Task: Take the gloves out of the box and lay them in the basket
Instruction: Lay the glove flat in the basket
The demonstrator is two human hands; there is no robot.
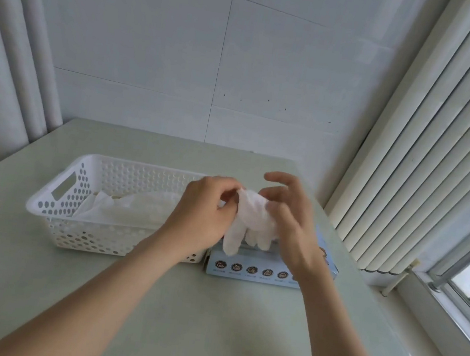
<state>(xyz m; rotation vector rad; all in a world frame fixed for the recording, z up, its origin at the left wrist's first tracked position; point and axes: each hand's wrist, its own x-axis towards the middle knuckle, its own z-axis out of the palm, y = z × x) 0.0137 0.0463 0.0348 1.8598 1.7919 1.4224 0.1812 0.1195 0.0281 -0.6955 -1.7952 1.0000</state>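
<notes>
A thin white glove (247, 222) hangs with its fingers down just above the light blue glove box (249, 266). My left hand (204, 218) pinches the glove's upper left edge. My right hand (288, 214) pinches its upper right edge, the other fingers spread. To the left of the box stands a white perforated basket (53, 207), and several white gloves (125, 208) lie inside it. The box's opening is hidden behind the glove and my hands.
Basket and box sit side by side on a pale green table (149, 316). A tiled wall (212, 70) stands behind it. White radiator pipes (408, 170) and a window sill (432, 323) run along the right.
</notes>
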